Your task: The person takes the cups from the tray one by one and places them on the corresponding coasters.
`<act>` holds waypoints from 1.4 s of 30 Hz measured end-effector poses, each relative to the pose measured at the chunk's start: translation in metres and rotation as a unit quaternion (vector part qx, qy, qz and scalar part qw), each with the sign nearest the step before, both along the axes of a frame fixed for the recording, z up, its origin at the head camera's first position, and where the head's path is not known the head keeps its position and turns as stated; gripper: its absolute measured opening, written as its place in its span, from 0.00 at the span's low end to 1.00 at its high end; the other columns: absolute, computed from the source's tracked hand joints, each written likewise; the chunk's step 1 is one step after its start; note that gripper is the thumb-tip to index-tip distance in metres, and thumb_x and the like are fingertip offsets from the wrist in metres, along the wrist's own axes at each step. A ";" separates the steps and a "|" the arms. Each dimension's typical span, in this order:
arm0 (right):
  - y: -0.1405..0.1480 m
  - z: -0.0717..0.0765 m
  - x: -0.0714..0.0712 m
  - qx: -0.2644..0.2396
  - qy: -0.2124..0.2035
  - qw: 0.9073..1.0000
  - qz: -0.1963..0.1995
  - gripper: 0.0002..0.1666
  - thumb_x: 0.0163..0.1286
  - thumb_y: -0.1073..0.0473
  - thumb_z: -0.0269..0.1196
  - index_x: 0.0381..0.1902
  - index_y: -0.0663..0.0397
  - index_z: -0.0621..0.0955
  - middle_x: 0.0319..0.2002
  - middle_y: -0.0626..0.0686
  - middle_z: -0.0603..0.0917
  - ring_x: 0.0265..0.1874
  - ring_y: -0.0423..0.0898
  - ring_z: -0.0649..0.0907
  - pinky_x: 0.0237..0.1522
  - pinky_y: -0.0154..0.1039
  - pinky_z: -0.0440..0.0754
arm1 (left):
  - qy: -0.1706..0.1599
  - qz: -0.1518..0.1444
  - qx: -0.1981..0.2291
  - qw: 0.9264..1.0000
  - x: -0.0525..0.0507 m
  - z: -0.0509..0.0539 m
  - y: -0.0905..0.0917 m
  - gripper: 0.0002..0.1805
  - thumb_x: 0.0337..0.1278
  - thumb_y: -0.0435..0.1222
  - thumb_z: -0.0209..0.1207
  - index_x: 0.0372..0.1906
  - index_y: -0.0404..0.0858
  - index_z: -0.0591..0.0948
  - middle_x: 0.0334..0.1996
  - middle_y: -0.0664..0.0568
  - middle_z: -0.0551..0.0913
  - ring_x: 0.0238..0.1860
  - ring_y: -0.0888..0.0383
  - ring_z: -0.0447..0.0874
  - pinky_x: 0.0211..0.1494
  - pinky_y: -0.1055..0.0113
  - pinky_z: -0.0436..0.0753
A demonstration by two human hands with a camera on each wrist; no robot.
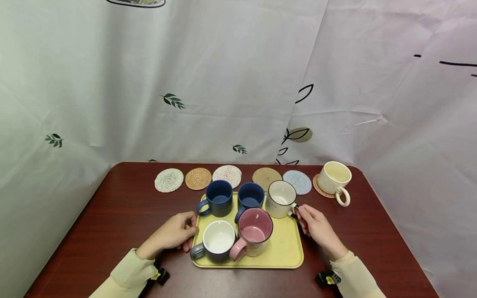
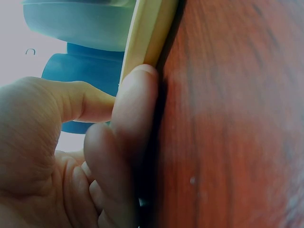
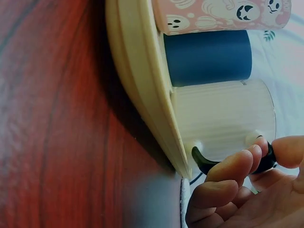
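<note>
A yellow tray (image 1: 288, 246) holds several mugs. My left hand (image 1: 174, 232) pinches its left rim; in the left wrist view the thumb lies on the inner side and a finger (image 2: 135, 104) against the outer side. My right hand (image 1: 316, 228) grips the black handle of a white mug (image 1: 278, 203) at the tray's back right; its fingers curl round that handle in the right wrist view. Two navy mugs (image 1: 220, 200) stand along the tray's back. At the front are a grey mug (image 1: 219, 250) with white inside and a pink mug (image 1: 257, 231).
A row of round woven coasters lies along the table's back, from a white one (image 1: 169, 180) to a light blue one (image 1: 298, 182). At the back right, a cream mug (image 1: 331, 180) stands on a brown coaster (image 1: 319, 189). Behind the table hangs a white cloth (image 1: 208, 124).
</note>
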State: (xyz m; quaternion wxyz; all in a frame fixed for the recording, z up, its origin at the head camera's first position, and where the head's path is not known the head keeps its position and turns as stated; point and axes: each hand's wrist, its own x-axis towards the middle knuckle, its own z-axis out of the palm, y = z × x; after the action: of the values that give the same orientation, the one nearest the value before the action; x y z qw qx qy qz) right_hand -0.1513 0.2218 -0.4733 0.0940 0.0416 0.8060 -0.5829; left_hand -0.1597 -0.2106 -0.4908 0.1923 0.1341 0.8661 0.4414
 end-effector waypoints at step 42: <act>0.021 0.015 -0.016 -0.024 0.025 0.999 -0.019 0.23 0.86 0.50 0.46 0.38 0.66 0.69 0.22 0.49 0.68 0.20 0.40 0.71 0.23 0.34 0.69 | 0.000 -0.002 -0.003 1.000 0.001 0.000 -0.002 0.02 0.63 0.30 0.56 0.35 0.37 0.74 0.13 0.53 0.82 0.12 0.58 0.82 0.13 0.65 0.77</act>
State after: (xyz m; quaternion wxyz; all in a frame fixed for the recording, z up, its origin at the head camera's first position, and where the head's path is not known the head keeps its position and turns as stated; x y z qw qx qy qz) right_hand -0.1669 0.2426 -0.4580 0.0636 0.0404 0.7927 -0.6049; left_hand -0.1586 -0.2126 -0.4903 0.1939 0.1353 0.8669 0.4387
